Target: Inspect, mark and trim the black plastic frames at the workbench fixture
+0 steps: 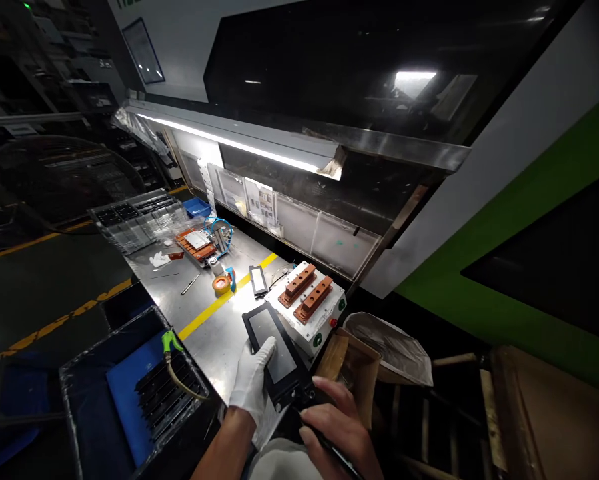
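Grips a large black frame [300,361] by its left side with the gloved left hand [252,381], closed firmly, with thumb laid over the rim onto the smooth grey window and the other fingers tucked mostly out of sight beneath. Holds it tilted face-up above the near end of the metal bench [207,353], probably to catch the light of the strip lamp [229,141] and leave the lower end free for the other hand. Pinches a slim dark tool [340,459] in the bare right hand [337,417], with fingers curled nearly together around it, close by that lower end; cannot tell of any contact at the tip. Covers the left in soft white fabric, perhaps to spare the glossy window from smudges, and bares the right, perhaps for finer feel. Just beyond, a boxy white fixture [299,333] with two copper-brown blocks [315,299], long, straight-edged and pierced by round holes, likely shaped to support parts. Beside it, a smaller black-rimmed piece [258,281] with a white window; farther off, a round orange tape roll [221,285], seemingly within easy reach. At left, a bin [87,380] lined in crinkled film, perhaps against scratches, with slatted black parts [167,393] inside.
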`<action>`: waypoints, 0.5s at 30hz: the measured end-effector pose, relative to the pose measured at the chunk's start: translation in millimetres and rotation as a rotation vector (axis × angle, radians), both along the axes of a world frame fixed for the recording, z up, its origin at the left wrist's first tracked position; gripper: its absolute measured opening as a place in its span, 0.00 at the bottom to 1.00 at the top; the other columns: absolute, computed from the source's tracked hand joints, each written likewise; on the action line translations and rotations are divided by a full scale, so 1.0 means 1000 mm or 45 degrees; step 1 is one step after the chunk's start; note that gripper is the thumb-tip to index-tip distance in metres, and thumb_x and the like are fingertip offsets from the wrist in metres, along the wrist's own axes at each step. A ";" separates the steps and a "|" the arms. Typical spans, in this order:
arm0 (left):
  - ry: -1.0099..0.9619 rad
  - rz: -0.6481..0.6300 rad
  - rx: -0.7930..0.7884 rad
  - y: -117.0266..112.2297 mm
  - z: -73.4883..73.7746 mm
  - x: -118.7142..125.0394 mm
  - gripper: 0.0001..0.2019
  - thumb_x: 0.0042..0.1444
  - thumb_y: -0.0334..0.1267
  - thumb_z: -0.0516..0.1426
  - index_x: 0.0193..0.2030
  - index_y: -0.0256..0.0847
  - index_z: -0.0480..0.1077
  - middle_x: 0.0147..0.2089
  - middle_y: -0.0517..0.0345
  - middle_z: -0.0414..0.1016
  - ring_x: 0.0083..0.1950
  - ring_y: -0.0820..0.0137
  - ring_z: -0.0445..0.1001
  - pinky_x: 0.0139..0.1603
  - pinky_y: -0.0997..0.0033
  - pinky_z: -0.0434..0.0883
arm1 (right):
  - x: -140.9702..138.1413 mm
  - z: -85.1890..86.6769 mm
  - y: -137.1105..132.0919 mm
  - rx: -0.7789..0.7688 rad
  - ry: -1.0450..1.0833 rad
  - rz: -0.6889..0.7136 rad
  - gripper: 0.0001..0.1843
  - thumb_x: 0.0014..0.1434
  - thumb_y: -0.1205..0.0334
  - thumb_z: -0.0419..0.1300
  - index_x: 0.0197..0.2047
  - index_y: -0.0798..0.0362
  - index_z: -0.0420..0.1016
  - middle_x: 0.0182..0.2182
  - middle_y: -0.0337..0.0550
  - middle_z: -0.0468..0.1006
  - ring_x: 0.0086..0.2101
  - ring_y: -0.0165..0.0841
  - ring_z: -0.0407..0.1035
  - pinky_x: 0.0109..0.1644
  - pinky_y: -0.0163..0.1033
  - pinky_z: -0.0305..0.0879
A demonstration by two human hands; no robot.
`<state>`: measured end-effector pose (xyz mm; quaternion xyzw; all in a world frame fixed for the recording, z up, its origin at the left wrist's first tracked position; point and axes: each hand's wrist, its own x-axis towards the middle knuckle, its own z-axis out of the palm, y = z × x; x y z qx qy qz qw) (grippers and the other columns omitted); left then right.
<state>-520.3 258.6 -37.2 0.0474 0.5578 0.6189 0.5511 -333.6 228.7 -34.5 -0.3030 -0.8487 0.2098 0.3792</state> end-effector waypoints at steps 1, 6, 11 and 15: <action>-0.001 0.005 0.022 -0.001 0.000 0.001 0.29 0.51 0.43 0.65 0.59 0.44 0.65 0.51 0.47 0.80 0.45 0.65 0.82 0.51 0.61 0.79 | -0.004 -0.002 0.000 0.017 -0.032 0.042 0.14 0.57 0.69 0.64 0.46 0.46 0.75 0.36 0.39 0.82 0.59 0.45 0.66 0.64 0.50 0.60; 0.011 0.030 0.012 -0.004 -0.003 0.000 0.28 0.51 0.45 0.65 0.58 0.42 0.65 0.51 0.45 0.79 0.44 0.64 0.82 0.51 0.59 0.79 | -0.018 -0.010 0.001 0.035 -0.176 0.167 0.14 0.59 0.67 0.63 0.48 0.45 0.73 0.36 0.37 0.82 0.62 0.47 0.63 0.67 0.53 0.52; -0.035 0.066 0.001 -0.009 -0.006 -0.004 0.28 0.50 0.46 0.66 0.56 0.43 0.66 0.49 0.49 0.79 0.44 0.65 0.81 0.49 0.63 0.79 | -0.020 -0.002 0.000 0.059 -0.099 0.152 0.09 0.58 0.70 0.61 0.40 0.46 0.74 0.28 0.37 0.79 0.59 0.45 0.67 0.67 0.52 0.54; -0.369 0.020 0.058 -0.013 -0.015 -0.016 0.29 0.51 0.51 0.64 0.57 0.40 0.68 0.40 0.51 0.79 0.40 0.67 0.80 0.44 0.67 0.78 | -0.004 0.001 0.000 -0.357 0.302 -0.095 0.06 0.62 0.65 0.58 0.36 0.49 0.77 0.41 0.47 0.81 0.53 0.45 0.72 0.53 0.46 0.72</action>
